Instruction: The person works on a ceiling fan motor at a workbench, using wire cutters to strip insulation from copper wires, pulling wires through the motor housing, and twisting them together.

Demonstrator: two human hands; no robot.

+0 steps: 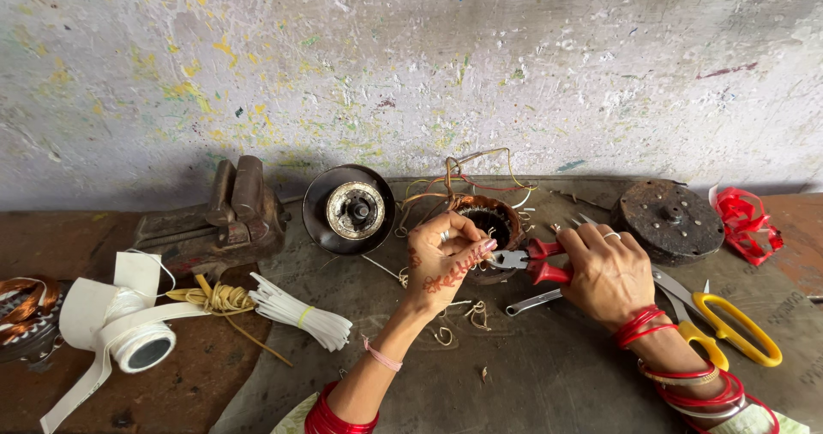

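Centrally, toward the back edge of the surface (549,374), sits a copper-wound stator (495,220) with loose coloured wires (480,172) rising from it, within reach of both hands. Its near side is covered by the left hand (441,262), fingers pinched together on what seems a fine wire end, apparently steadying it for the red-handled pliers (527,261) that the right hand (604,271) holds clenched, nose pointing at that pinch. Just beside the stator lie a round rotor plate (350,208) and a dark motor cover (670,221). Yellow-handled scissors (729,327) rest by the right wrist, handy. Farther left are white sleeving strips (300,310), a tape roll (137,340) and a vise (231,211).
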